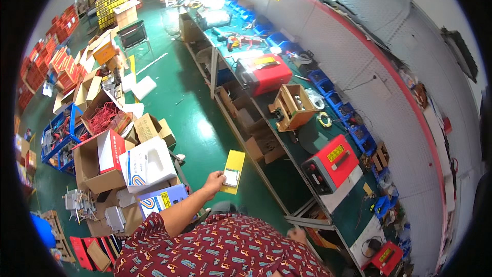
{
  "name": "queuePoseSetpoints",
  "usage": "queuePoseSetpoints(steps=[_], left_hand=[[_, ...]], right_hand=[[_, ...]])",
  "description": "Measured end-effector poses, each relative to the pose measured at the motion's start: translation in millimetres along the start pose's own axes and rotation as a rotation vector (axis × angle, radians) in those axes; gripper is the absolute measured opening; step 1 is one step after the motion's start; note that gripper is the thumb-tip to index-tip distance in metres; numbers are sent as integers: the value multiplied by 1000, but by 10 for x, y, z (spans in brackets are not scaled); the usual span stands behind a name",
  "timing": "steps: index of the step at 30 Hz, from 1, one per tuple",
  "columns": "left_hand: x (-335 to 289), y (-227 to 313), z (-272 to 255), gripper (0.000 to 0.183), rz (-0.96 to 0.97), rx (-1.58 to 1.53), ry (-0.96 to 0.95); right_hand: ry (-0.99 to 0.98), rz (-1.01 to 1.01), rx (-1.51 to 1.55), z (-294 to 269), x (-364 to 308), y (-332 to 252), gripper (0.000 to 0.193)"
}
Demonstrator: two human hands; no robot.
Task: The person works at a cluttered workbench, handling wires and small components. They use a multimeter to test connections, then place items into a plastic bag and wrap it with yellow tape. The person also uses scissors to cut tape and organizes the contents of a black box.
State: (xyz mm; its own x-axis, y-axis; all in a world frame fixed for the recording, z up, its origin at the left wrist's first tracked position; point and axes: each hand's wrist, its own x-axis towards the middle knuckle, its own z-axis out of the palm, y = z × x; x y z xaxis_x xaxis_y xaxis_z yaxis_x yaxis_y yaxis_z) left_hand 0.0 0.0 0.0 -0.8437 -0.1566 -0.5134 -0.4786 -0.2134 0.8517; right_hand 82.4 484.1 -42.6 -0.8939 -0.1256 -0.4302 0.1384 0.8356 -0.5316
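My left hand [214, 182] reaches forward over the green floor, fingers closed on the near edge of a flat yellow card [235, 162]. A small whitish rectangular piece [231, 178] lies against the card beside my fingertips; whether it is separate or printed on is too small to tell. Low at my right side, my right hand [296, 234] hangs near the workbench's metal frame [307, 220]. It is blurred, and its fingers cannot be made out.
The green-topped workbench [287, 136] on my right carries red machine cases [335, 164], an open wooden-coloured box [294, 105] and a row of blue bins [341, 107]. Open cartons [100, 166], a white foam tray [148, 164] and a purple box [164, 200] crowd my left.
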Motion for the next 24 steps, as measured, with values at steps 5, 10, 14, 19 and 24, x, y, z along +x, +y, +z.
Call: queuePoseSetpoints(steps=[5,10,14,19,24], left_hand=[[290,535,-122,28,22,-257,28],[783,1079,-437,29,103,-383,-30],[1415,1625,-1072,33,174,-137,-67],[2153,2510,-2001,41,111,-220,-30],[2736,3170,-3013,36,101,-169,127]], right_hand=[[-196,-145,484,-605,1554,-2100,27],[-478,-131,791,-331,2473,-4112,38],[-524,-223,798,-2,3161,-5137,44],[-349,-193,820,168,4229,-6202,33],[93,-200,872,-31,5851,-6980,37]])
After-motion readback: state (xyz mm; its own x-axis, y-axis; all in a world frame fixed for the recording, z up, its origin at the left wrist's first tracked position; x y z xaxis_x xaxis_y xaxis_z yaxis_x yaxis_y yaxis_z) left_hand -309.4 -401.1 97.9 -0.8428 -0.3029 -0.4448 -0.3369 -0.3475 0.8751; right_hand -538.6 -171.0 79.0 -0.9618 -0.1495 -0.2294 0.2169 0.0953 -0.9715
